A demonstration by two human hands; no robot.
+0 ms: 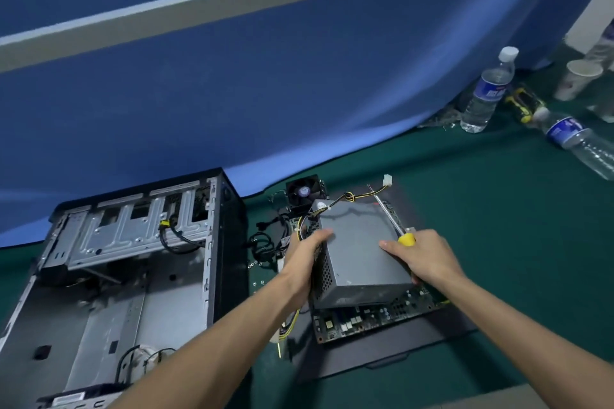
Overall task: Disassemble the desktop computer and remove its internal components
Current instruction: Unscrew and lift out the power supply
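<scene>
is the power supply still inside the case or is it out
Out. The power supply sits on the motherboard, right of the open case, held between both hands.

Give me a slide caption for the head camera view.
Both hands hold the power supply over the motherboard, beside the open case.

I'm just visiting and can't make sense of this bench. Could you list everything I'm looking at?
Computer case: one, black and silver, open, left on the table.
Power supply: one, grey, held over the motherboard.
Motherboard: one, dark, under the power supply.
Cooler fan: one, black, behind the power supply.
Side panel: one, dark, flat under the motherboard.
Water bottles: two, clear with blue labels, far right; one upright, one lying.
Paper cup: one, white, far right.
Table: one, green.
Screwdriver: one, yellow handle, in the right hand.
Left hand: grips the power supply's left side.
Right hand: holds the power supply's right side.
</scene>
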